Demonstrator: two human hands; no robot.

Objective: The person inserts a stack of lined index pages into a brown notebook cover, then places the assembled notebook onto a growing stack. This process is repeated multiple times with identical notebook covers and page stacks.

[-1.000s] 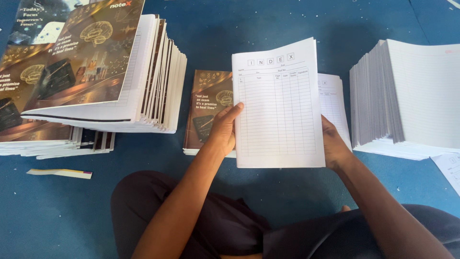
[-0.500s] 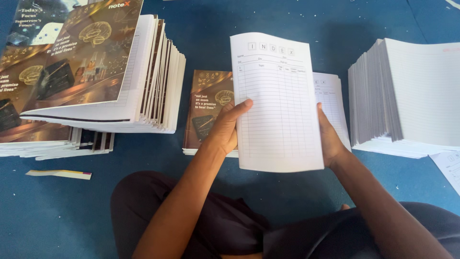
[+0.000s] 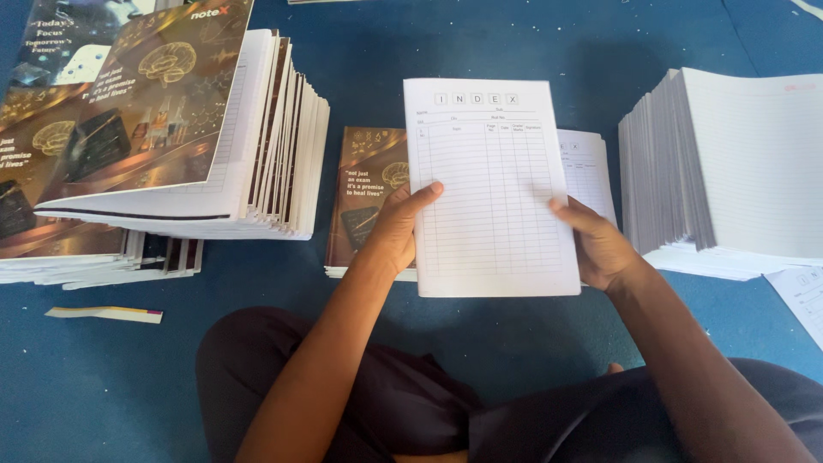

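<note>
I hold a white bundle of printed pages [image 3: 489, 184] upright in front of me, its top sheet a ruled table. My left hand [image 3: 399, 227] grips its left edge with the thumb across the front. My right hand [image 3: 596, 244] grips its right edge, thumb on the page. Behind and below the bundle lies an open brown notebook cover [image 3: 369, 193] with a white printed sheet [image 3: 587, 167] on its right half.
A fanned stack of brown-covered notebooks [image 3: 171, 129] rises at the left. A tall pile of white ruled paper [image 3: 737, 171] stands at the right. A loose paper strip [image 3: 103, 315] lies on the blue floor [image 3: 480, 43]. My dark-trousered knees [image 3: 360, 403] fill the near edge.
The page bundle has shifted slightly in my hands and now stands straighter; my right thumb has moved onto the front of the page.
</note>
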